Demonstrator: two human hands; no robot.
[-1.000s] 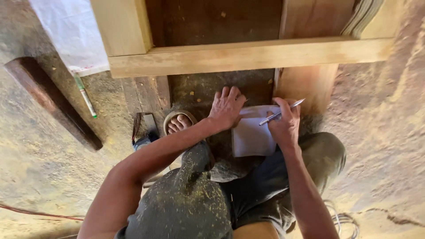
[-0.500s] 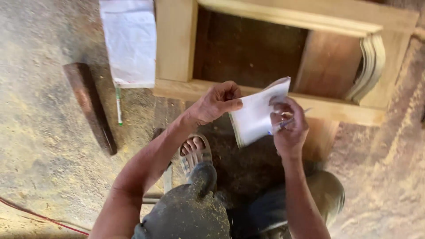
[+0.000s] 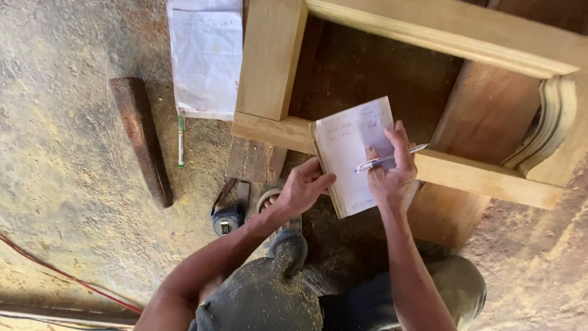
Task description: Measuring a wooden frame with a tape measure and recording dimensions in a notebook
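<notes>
Underfoot, sawdust-strewn floor [image 3: 73, 202]; wooden frame [image 3: 269, 67], paper sheet [image 3: 205, 58], dark wood block [image 3: 141, 138]

A person crouches on the sawdust floor [image 3: 73, 184] before a wooden frame [image 3: 269, 67] that lies at twelve o'clock. A notepad [image 3: 352, 153] is raised over the frame's near rail, the left hand [image 3: 303, 187] gripping its edge at seven o'clock, the right hand [image 3: 392, 175] resting on its page at four o'clock with a pen [image 3: 392, 159] lying across the fingers. A sheet of paper [image 3: 205, 58] lies at ten o'clock, beside the frame, a marker [image 3: 180, 140] just below it. A wooden block [image 3: 141, 141] lies at nine o'clock. A tape measure [image 3: 226, 220] sits near the person's sandalled foot [image 3: 269, 199], at eight o'clock from the notepad.
</notes>
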